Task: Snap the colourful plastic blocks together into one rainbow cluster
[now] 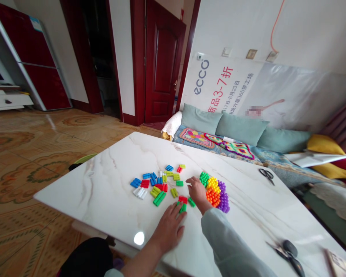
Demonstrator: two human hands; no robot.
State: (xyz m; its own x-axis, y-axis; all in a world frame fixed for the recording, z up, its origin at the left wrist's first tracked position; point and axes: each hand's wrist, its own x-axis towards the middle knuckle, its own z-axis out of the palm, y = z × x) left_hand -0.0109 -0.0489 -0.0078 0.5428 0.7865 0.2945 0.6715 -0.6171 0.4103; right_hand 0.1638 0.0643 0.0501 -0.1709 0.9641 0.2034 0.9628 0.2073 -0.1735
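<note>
A person's left hand (168, 231) lies open and flat on a white marble desk (103, 192), its grip empty beside a green plastic block (182, 208), while the loosely curled right hand (198, 192) appears to touch a multicoloured bristle-block cluster (215, 194), with loose blocks (154, 184) scattered nearby

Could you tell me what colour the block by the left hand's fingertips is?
The block is green, best seen in the head view.

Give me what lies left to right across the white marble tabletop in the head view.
Blue plastic blocks, bright green plastic blocks, right hand, multicoloured knobbly plastic cluster, black-handled steel scissors.
</note>
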